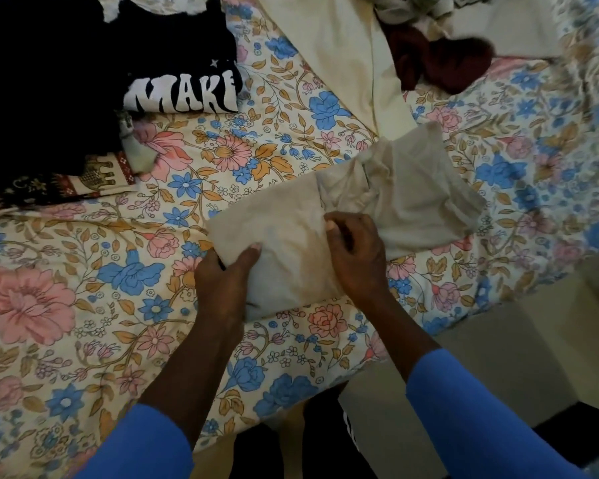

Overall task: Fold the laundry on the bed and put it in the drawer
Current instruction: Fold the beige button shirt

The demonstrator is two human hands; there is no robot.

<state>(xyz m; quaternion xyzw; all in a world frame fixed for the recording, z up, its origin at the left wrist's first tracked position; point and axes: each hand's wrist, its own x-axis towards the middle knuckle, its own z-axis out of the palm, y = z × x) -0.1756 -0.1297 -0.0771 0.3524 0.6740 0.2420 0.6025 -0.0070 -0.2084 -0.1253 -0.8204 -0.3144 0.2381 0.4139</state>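
Here, a pale beige garment (284, 236), half-folded, rumpled, in curled fingers (338, 231) of left hand (222, 281) and right hand (358, 261).

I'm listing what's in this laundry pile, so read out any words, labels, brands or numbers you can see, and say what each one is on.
"MAKE": large white wavy letters on the folded black T-shirt. The print runs to the fold, so more may be hidden.
No text shows on the beige garment or on the elephant-print cloth.
Nothing else in view can be read.
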